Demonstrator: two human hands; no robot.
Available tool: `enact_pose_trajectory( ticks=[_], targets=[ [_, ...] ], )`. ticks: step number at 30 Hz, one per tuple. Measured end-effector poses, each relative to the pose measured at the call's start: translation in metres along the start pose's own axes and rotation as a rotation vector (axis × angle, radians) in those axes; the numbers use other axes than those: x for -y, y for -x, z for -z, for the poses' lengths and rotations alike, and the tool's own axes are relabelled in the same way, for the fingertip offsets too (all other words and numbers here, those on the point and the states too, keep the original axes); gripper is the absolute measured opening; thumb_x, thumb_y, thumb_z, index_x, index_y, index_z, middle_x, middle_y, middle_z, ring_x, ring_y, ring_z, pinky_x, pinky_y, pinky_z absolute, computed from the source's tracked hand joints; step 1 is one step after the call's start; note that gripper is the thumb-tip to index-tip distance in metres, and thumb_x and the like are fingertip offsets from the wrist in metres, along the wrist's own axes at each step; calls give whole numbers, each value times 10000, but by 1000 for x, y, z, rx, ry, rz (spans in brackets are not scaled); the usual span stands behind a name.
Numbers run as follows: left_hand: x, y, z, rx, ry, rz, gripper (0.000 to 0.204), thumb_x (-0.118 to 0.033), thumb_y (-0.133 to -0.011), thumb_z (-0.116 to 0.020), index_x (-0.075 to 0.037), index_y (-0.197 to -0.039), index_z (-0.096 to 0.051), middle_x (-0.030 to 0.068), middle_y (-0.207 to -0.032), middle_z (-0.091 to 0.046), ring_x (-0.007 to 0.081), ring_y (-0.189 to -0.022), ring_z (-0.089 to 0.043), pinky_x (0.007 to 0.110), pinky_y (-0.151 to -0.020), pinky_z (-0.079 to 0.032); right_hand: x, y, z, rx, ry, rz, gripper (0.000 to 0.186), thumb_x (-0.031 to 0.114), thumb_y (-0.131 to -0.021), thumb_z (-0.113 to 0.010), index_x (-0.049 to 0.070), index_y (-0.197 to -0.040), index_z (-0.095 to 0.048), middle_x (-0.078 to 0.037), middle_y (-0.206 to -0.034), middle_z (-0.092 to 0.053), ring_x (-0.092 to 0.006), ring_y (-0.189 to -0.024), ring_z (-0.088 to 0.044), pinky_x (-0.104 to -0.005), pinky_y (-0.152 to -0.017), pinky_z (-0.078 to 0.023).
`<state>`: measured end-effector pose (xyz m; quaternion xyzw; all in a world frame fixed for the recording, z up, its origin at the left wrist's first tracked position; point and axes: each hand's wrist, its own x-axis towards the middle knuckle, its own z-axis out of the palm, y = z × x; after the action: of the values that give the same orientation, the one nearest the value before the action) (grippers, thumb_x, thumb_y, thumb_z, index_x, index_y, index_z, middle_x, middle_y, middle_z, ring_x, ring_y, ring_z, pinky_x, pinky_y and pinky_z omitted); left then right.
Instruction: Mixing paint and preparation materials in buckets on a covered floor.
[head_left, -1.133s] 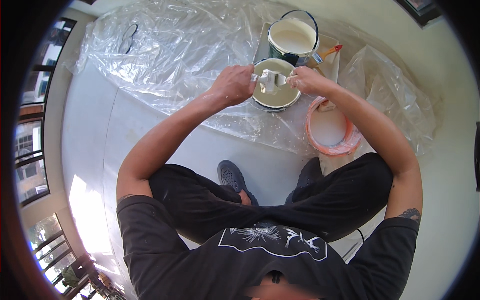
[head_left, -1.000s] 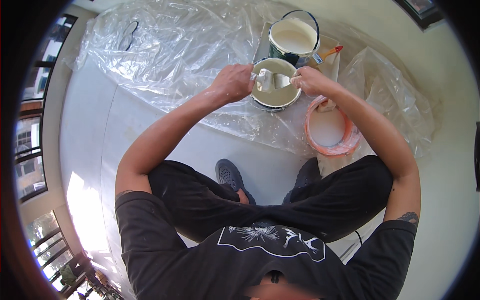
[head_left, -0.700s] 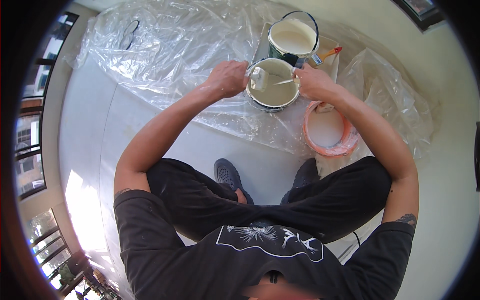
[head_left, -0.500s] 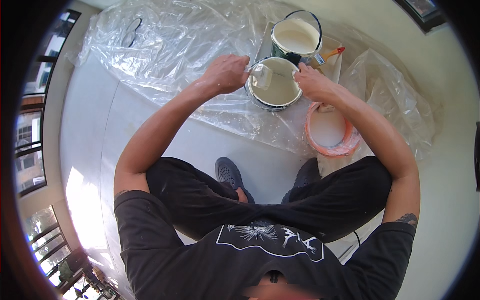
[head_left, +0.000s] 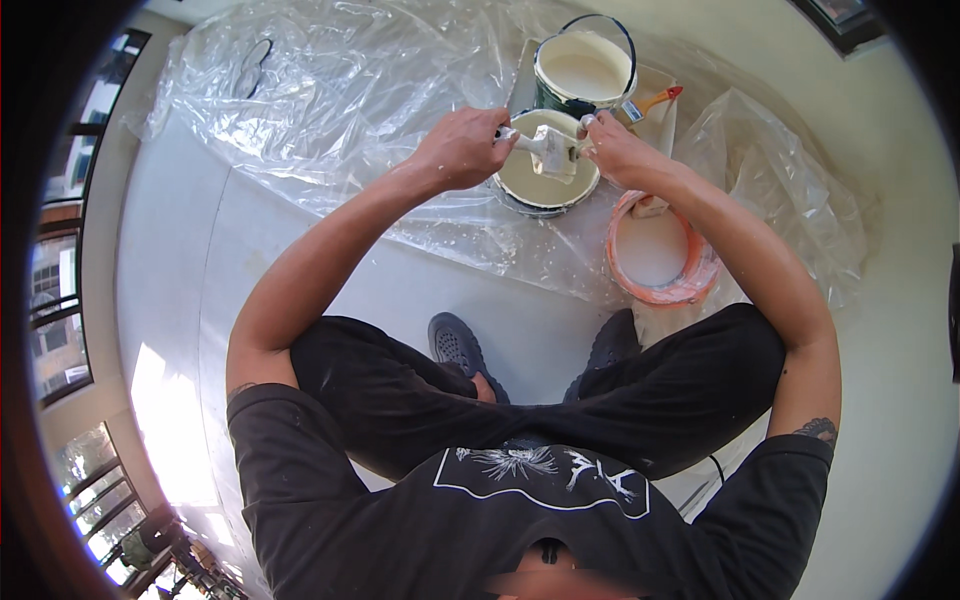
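My left hand is closed around the pale handle of a wide paintbrush. The brush is coated in off-white paint and lies across the air above an open paint bucket. My right hand is at the right side of this bucket, by the brush head. Its fingers are bent and pinched together, with paint on the tips; what they grip is too small to make out. Off-white paint covers the bucket's inside. Both forearms reach forward over my bent knees.
Behind stands a second paint bucket with a raised dark handle. A red-tipped paintbrush rests beside it. Closer on the right is an orange tub of whitish liquid, with a brush at its rim. Crumpled clear plastic sheeting covers the floor underneath.
The paintbrush has come up and right from inside the near bucket, its head now beside my right fingers. My right hand has shifted slightly in over the rim.
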<state>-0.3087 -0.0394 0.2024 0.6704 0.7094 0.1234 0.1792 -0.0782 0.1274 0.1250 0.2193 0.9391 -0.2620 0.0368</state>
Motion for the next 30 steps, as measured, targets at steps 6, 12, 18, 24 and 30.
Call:
enact_pose_trajectory(
  ticks=[6,12,18,24,30],
  targets=[
    [14,-5,-19,15,-60,-2,335,-309,-1005,-566,1,-1097,-655,239,-965,-699,429,-980,-646,518,-890,-477,6,3,19,-36,-64,7,298,194,-1024,-589,12,-1254,-535,-219,-1264,-497,-403,-1201,-536,-454,-1030,-441],
    [32,-15,-37,54,-176,0,335,-311,-994,-565,-1,-1074,-660,246,-989,-701,430,-981,-656,524,-872,-491,26,18,66,-33,-78,-21,274,227,-1031,-588,39,-1230,-573,-186,-1268,-517,-347,-1193,-567,-422,-1021,-451],
    [46,-20,-48,128,-202,6,354,-342,-988,-585,-14,-1086,-675,224,-1004,-715,417,-990,-663,523,-869,-500,30,68,134,61,-63,-3,211,219,-1016,-633,44,-1130,-610,-141,-1125,-597,-290,-1087,-581,-393,-934,-471],
    [50,-16,-54,125,-95,46,390,-368,-992,-601,-19,-1139,-694,212,-1003,-731,401,-968,-678,502,-857,-518,-21,163,106,133,-176,-163,168,115,-953,-696,38,-1075,-610,-116,-1046,-611,-285,-970,-608,-397,-900,-489],
    [55,-19,-51,154,-45,122,430,-428,-978,-633,-34,-1133,-705,191,-969,-731,361,-939,-686,472,-838,-515,-88,204,-43,-54,-185,-257,167,-3,-871,-654,29,-1035,-645,-144,-1042,-652,-345,-1057,-623,-445,-956,-473]
  ],
)
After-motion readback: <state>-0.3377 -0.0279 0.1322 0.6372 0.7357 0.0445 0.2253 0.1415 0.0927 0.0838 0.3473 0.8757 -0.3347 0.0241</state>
